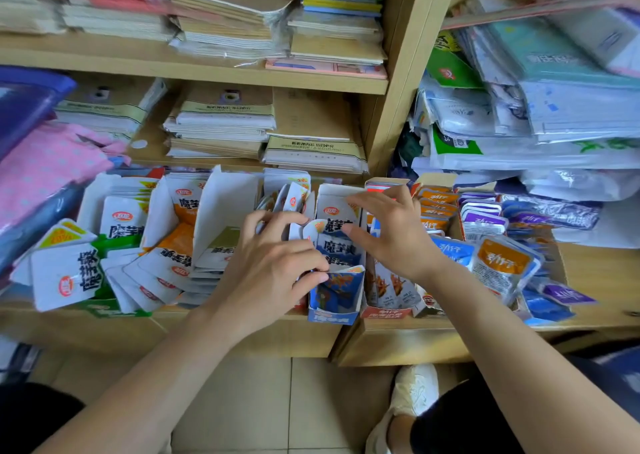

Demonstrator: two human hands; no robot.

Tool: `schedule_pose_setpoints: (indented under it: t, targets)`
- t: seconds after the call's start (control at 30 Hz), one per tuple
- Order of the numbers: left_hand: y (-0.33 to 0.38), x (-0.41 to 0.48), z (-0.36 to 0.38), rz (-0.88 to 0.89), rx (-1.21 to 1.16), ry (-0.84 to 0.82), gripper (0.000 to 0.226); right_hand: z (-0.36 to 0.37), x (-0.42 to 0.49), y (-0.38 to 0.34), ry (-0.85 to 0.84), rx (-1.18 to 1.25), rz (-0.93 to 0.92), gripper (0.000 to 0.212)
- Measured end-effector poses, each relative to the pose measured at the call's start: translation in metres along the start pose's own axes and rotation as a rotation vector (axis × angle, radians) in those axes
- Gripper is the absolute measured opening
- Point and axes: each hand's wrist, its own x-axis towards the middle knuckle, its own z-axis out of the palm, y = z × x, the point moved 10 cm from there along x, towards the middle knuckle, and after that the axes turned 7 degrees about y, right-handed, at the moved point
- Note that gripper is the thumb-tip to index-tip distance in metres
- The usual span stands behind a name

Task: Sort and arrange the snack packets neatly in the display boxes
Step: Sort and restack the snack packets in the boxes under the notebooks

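Head view: both forearms reach forward from below to a low wooden shelf [249,336] crowded with snacks. The left hand [273,263] lies palm down, its fingers bent over the tops of upright white packets [337,245] standing in a small blue display box [337,301]. Its thumb is tucked at the box's front lip, so the grip is clenched round that bunch. The right hand [391,232] comes in from the right with its fingers fanned. Its forefinger sits on the top edge of the rearmost white packet and its thumb on that packet's face, a pinching grip.

The white packets carry a red oval logo and bold dark characters reading 魔芋爽. The same print shows on loose packets heaped in a green box [104,310] at the left, some lying sideways. Just right of the blue box stands a red box [384,313] of packets. Beyond it lie an orange packet [502,263] and a purple packet [568,294], both marked 劲仔. Stacked exercise books [221,121] fill the shelves above; their small print is unreadable.
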Motion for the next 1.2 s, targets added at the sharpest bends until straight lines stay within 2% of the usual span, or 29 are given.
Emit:
schedule_pose_setpoints:
  t: [0.17, 0.33, 0.4, 0.47, 0.53, 0.67, 0.73, 0.83, 0.93, 1.1, 1.2]
  targets:
    - [0.0, -0.002, -0.005, -0.016, -0.094, 0.014, 0.014, -0.002, 0.017, -0.009, 0.087, -0.131, -0.039, 0.039]
    - [-0.003, -0.001, -0.006, -0.037, -0.106, 0.043, 0.016, 0.009, 0.021, -0.008, -0.034, -0.182, 0.015, 0.046]
    - [-0.004, 0.0, -0.007, -0.041, -0.095, 0.065, 0.014, 0.011, 0.021, -0.011, -0.035, -0.181, 0.02, 0.036]
    - [-0.003, 0.0, -0.007, -0.036, -0.087, 0.081, 0.011, 0.009, 0.022, -0.013, 0.022, -0.148, -0.017, 0.013]
    - [-0.004, 0.0, -0.006, -0.038, -0.089, 0.084, 0.01, 0.005, 0.021, -0.01, 0.066, -0.09, -0.022, 0.01]
    - [-0.006, 0.001, -0.002, -0.062, -0.111, 0.032, 0.039, -0.009, 0.005, -0.014, 0.022, 0.113, -0.011, 0.005]
    - [-0.004, 0.001, -0.002, -0.062, -0.128, 0.008, 0.054, -0.014, -0.007, -0.022, -0.09, 0.266, -0.044, 0.001]
    - [0.004, -0.001, -0.006, -0.006, -0.143, 0.052, 0.038, -0.009, -0.025, -0.021, -0.403, 0.472, 0.057, 0.018]
    - [0.006, -0.007, -0.015, 0.046, -0.185, 0.14, 0.016, -0.004, -0.038, -0.014, -0.575, 0.504, 0.126, 0.028]
    - [0.009, -0.013, -0.022, 0.068, -0.177, 0.198, 0.01, 0.002, -0.041, -0.006, -0.529, 0.481, 0.114, 0.028]
    - [0.015, -0.014, -0.027, 0.099, -0.158, 0.217, 0.012, 0.007, -0.038, -0.006, -0.447, 0.357, 0.068, 0.038]
